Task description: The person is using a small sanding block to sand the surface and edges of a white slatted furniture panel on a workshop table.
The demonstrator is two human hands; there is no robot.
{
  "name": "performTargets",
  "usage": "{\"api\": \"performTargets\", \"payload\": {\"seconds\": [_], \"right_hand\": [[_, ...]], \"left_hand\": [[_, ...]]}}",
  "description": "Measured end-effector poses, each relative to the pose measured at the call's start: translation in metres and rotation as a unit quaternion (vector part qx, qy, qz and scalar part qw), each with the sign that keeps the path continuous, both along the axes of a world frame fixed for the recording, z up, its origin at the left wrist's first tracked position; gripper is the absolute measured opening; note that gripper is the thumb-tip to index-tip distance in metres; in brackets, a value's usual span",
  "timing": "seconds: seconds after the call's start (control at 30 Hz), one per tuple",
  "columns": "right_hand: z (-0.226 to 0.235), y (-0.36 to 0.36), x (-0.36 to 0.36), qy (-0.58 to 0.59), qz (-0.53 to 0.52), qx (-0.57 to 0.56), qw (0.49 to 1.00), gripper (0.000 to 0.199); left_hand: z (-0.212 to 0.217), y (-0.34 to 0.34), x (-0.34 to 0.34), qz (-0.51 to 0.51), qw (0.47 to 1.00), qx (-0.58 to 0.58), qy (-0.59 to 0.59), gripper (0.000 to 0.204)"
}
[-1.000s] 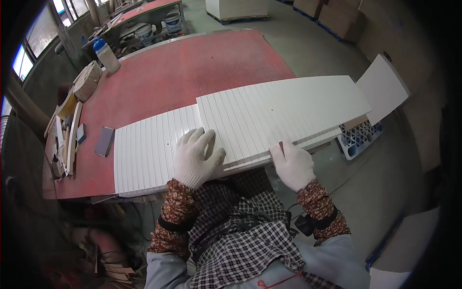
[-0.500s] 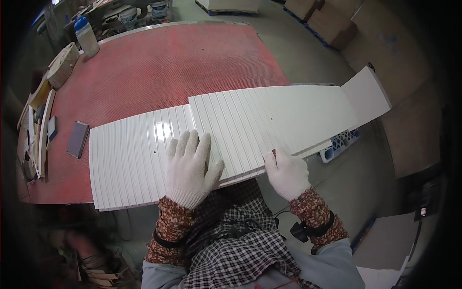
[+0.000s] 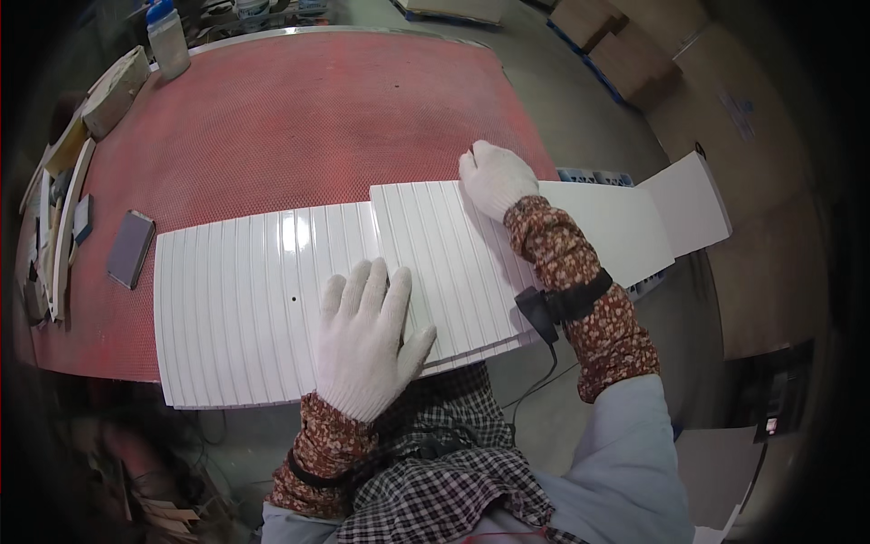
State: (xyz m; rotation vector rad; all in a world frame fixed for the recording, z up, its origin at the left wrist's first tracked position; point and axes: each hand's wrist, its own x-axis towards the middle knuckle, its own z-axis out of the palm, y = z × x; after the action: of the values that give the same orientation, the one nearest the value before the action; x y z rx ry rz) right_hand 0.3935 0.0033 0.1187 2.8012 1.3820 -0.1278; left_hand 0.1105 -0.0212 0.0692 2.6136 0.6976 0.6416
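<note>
Two glossy white grooved panels overlap in front of me: the left panel [image 3: 236, 308] is underneath, and the right panel [image 3: 426, 272] lies partly over it. My left hand [image 3: 362, 340], in a white knit glove, rests flat across their overlap with its fingers stretched out and thumb apart. My right hand [image 3: 498, 179], gloved alike, is closed at the far edge of the right panel. Whatever sits between its thumb and fingers is mostly hidden. The right forearm crosses above the panel.
Under the panels is a table with a red textured mat [image 3: 299, 118]. On its left are a grey block [image 3: 132, 249], a small blue-grey block [image 3: 83, 219], long white strips [image 3: 71, 227] and a blue-capped bottle [image 3: 168, 41]. Cardboard boxes [image 3: 625, 63] stand on pallets at the back right.
My right hand has moved from the right panel's near edge across to its far edge, still closed. A reddish-brown sliver showed in it before. My left hand stays flat on the panels.
</note>
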Motion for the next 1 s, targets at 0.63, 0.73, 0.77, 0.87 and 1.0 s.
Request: {"api": "performTargets", "payload": {"seconds": [0.63, 0.73, 0.77, 0.87, 1.0], "right_hand": [[-0.005, -0.194, -0.112, 0.066, -0.024, 0.075, 0.995, 0.039], [-0.015, -0.231, -0.132, 0.064, -0.032, 0.079, 0.994, 0.037], [-0.019, -0.235, -0.134, 0.047, -0.026, 0.053, 0.997, 0.036], [-0.007, -0.223, -0.140, 0.099, -0.082, 0.120, 0.984, 0.031], [-0.007, -0.208, -0.140, 0.086, -0.036, 0.154, 0.984, 0.030]], "left_hand": [[-0.005, 0.005, -0.005, 0.009, 1.000, 0.015, -0.012, 0.065], [-0.002, 0.004, -0.002, 0.000, 1.000, -0.016, 0.000, 0.064], [-0.003, 0.004, 0.000, 0.000, 1.000, -0.015, -0.001, 0.064], [-0.005, 0.004, -0.003, 0.005, 1.000, 0.006, -0.003, 0.064], [-0.003, 0.006, -0.003, 0.002, 1.000, 0.003, 0.000, 0.066]]}}
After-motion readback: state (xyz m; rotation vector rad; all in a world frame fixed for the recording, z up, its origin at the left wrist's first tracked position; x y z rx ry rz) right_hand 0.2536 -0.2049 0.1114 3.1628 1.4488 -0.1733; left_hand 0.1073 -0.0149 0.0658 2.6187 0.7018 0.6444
